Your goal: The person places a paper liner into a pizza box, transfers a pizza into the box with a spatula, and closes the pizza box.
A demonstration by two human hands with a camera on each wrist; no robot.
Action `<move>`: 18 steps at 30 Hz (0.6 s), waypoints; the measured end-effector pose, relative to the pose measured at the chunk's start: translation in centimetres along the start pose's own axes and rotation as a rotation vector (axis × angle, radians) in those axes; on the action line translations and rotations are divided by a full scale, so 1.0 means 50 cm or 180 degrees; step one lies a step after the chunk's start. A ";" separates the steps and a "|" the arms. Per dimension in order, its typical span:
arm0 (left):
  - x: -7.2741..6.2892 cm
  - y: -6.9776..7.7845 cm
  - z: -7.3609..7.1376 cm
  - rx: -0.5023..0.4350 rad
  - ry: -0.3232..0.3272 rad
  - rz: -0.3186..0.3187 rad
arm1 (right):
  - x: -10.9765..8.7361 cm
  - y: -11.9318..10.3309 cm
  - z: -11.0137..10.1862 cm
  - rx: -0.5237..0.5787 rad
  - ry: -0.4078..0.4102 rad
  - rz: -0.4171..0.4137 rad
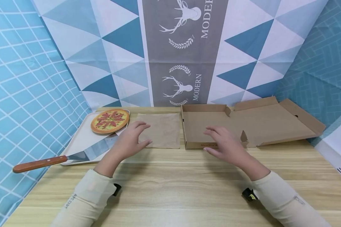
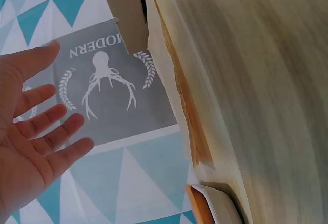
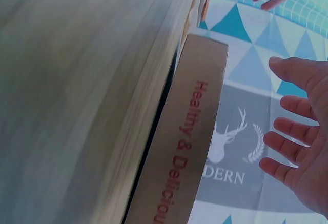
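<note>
My left hand (image 1: 130, 142) hovers with spread fingers between the tray and a sheet of brown paper (image 1: 162, 130), holding nothing. In the left wrist view its palm (image 2: 23, 167) and loose fingers show against the backdrop. Over the front of an opened cardboard pizza box (image 1: 204, 121) hangs my right hand (image 1: 225, 145), fingers apart and nothing in them. The box's front wall, printed "Healthy & Delicious", appears in the right wrist view (image 3: 179, 142). A pizza (image 1: 110, 121) with red toppings sits on a pale tray (image 1: 83, 134). Across the tray lies a pizza server (image 1: 98, 148) with a wooden handle.
The box lid (image 1: 275, 121) lies folded back to the right, its side flaps raised. The server's handle (image 1: 39, 164) juts past the tray's left corner. A patterned cloth backdrop (image 1: 184, 56) rises behind the wooden table (image 1: 170, 189), with blue tiled cloth (image 1: 22, 78) on the left.
</note>
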State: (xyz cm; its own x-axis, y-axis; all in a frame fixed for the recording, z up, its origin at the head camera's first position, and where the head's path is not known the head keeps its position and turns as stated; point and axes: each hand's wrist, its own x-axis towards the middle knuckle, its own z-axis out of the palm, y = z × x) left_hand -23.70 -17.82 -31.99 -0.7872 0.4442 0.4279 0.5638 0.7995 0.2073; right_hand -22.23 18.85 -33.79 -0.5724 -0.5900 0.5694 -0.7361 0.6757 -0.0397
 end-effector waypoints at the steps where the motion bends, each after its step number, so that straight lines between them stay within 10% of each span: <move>1: 0.001 0.001 0.000 -0.0034 0.0010 -0.0023 | 0.003 -0.002 0.002 0.0008 0.0022 -0.0020; 18: 0.001 -0.032 -0.014 -0.0483 -0.0148 -0.0890 | 0.041 -0.049 0.037 0.0244 -0.0131 -0.0243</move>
State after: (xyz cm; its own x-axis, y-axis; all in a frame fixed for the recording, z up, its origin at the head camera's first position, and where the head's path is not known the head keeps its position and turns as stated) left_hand -24.48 -19.36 -31.68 -0.9255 0.2364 0.2960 0.3520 0.8253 0.4416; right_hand -22.28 15.15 -34.06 -0.5268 -0.6572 0.5391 -0.8027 0.5933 -0.0611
